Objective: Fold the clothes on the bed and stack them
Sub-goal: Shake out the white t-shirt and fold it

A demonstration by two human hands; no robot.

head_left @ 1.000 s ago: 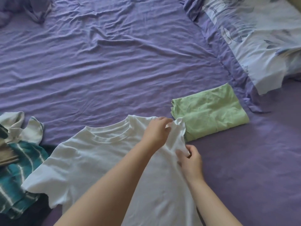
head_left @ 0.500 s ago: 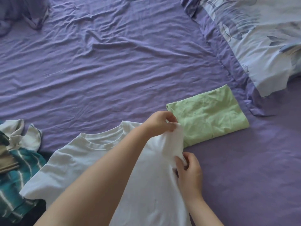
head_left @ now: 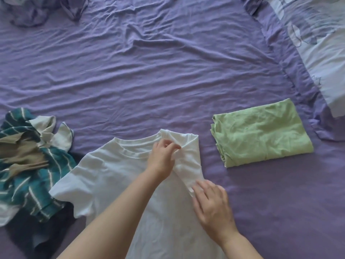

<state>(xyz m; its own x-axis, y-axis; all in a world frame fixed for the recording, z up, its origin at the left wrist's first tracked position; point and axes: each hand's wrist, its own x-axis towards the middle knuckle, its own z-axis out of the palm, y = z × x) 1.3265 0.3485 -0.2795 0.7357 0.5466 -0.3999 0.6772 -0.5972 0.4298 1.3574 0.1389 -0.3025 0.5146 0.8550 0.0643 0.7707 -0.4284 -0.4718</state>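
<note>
one green garment (head_left: 261, 133) is already folded and lies to the right of the white t-shirt (head_left: 115, 176). the white t-shirt is spread flat on the purple sheet (head_left: 149, 71) and is only partly folded: its right sleeve is turned in. that fold is pinched near the collar by the left hand (head_left: 163, 156), while the sleeve's end is pressed by the straight, slightly spread fingers of the right hand (head_left: 212, 204). left of the t-shirt, an unfolded heap (head_left: 28, 159) remains, perhaps three or four pieces.
</note>
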